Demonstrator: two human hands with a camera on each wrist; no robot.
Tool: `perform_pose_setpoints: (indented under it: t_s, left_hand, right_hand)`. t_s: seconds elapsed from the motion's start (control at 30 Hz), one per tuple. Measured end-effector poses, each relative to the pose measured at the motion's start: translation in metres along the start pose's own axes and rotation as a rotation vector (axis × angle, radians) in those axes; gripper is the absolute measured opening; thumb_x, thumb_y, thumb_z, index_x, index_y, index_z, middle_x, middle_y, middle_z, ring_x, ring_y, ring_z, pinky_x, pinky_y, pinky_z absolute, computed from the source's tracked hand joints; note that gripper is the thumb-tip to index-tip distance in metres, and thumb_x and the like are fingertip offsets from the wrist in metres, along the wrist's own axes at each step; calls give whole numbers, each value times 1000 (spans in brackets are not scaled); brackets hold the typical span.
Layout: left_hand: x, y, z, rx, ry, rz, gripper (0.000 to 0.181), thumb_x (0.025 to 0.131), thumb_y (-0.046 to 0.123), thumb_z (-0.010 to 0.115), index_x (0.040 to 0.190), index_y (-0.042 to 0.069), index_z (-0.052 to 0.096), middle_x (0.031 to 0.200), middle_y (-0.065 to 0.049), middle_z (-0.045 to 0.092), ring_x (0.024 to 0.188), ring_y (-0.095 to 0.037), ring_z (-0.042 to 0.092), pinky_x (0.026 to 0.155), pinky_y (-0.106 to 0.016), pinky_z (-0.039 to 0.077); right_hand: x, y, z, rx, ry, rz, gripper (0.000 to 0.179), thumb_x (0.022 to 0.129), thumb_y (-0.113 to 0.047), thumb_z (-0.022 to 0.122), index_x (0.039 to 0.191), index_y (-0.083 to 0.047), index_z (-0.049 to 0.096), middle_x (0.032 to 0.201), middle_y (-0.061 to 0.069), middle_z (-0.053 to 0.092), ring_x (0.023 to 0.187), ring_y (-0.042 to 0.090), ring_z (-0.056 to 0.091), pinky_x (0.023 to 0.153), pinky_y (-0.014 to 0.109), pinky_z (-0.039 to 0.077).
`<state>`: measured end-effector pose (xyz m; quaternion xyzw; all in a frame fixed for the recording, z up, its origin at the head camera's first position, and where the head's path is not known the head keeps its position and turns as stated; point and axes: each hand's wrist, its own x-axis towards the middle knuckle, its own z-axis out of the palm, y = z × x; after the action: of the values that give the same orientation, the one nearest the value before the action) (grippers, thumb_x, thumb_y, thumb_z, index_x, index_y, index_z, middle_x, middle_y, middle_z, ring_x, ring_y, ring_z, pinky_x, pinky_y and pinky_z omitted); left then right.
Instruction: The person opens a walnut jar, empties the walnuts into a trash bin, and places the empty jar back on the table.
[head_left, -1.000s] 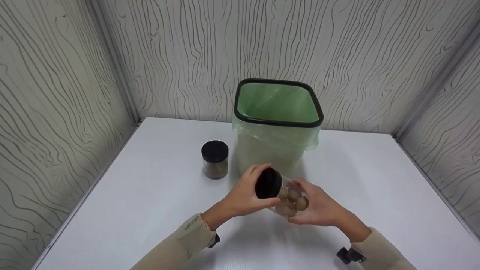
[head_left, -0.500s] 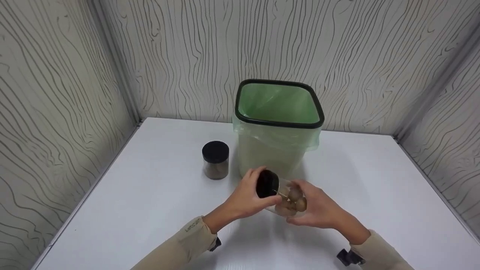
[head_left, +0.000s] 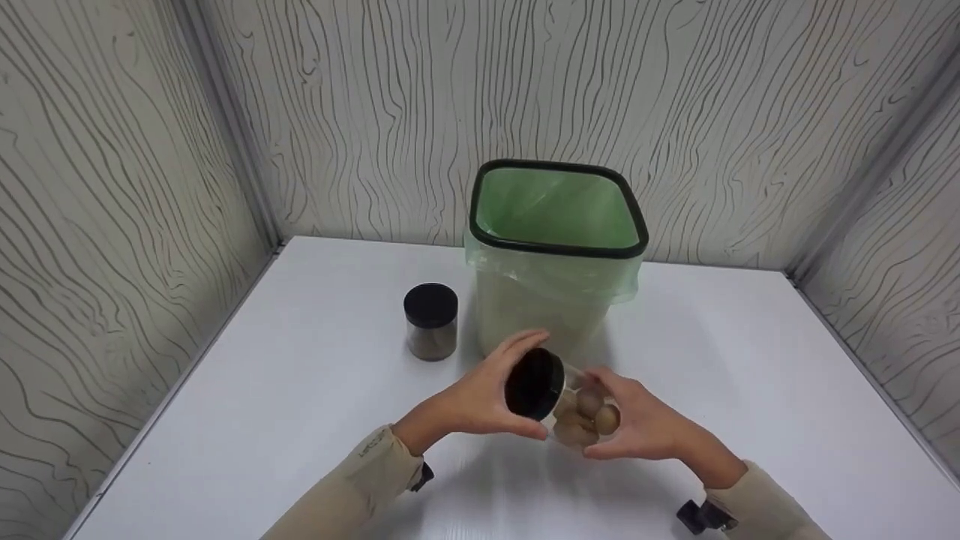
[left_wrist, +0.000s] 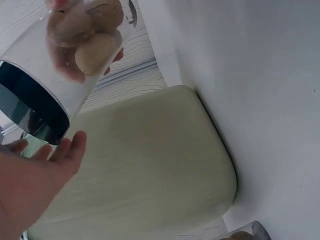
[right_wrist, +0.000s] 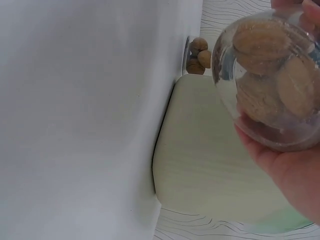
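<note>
A clear jar of walnuts, fitted with a black lid, is held tilted above the table, its lid end toward the left. My right hand grips the jar near its base, the thumb below and fingers behind; walnuts show through the bottom in the right wrist view. Around the lid, my left hand spreads its thumb and fingers in a loose C. In the left wrist view its fingertips lie right by the lid's edge, fairly straight.
Behind the hands stands a pale bin with a black rim and a green liner. A second black-lidded jar with walnuts stands upright left of the bin. Patterned panels enclose the white table.
The left hand has spread wider around the lid and shifted slightly down and left. The jar has turned so more of the lid's top faces the head camera. The right hand keeps its grip.
</note>
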<state>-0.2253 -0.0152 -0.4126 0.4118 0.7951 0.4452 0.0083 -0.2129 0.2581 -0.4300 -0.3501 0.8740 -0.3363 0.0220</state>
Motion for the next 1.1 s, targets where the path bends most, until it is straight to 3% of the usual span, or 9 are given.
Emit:
perform_pose_setpoints:
  t_s: [0.1, 0.23, 0.57, 0.8, 1.0, 1.1]
  left_hand:
    - [0, -1, -1, 28, -31, 77, 104, 68, 43, 84, 150, 29, 21, 151, 4, 23, 131, -12, 33, 102, -37, 36]
    - [0, -2, 0, 73, -29, 97, 96, 71, 45, 81, 148, 27, 27, 146, 2, 29, 126, -12, 37, 99, -34, 39]
    - [-1, -1, 6, 61, 58, 21, 86, 73, 46, 78, 144, 27, 34, 136, 3, 38, 114, -10, 44, 93, -30, 43]
    - [0, 2, 12, 80, 111, -57, 84, 74, 52, 74, 144, 25, 35, 131, 1, 42, 108, -11, 47, 88, -30, 45]
    - [-1, 5, 11, 108, 68, -124, 93, 73, 60, 71, 148, 25, 28, 135, 0, 38, 112, -12, 46, 92, -33, 44]
    - [-2, 5, 8, 78, 25, -80, 102, 70, 55, 76, 150, 28, 20, 144, 1, 30, 121, -12, 41, 98, -37, 40]
  right_hand:
    - [1, 1, -1, 22, -21, -1, 84, 68, -42, 84, 136, -18, 40, 125, -7, 54, 110, 13, 54, 88, 35, 47]
    - [1, 0, 0, 30, -31, 0, 84, 68, -41, 83, 136, -16, 40, 125, -8, 54, 110, 13, 54, 88, 34, 47]
    - [-1, -1, 2, -28, 14, -8, 81, 70, -44, 82, 131, -7, 44, 124, -4, 54, 105, 12, 54, 86, 34, 48]
    - [-1, -2, 4, -61, 60, -37, 81, 68, -44, 83, 131, -10, 44, 124, -7, 54, 102, 9, 55, 83, 32, 48]
    - [-2, -2, 3, -63, 47, -30, 83, 68, -45, 82, 131, -7, 44, 123, -7, 54, 103, 10, 55, 84, 33, 48]
    - [-2, -1, 1, -5, 5, -37, 82, 69, -41, 83, 134, -11, 42, 125, -6, 53, 107, 13, 54, 87, 35, 47]
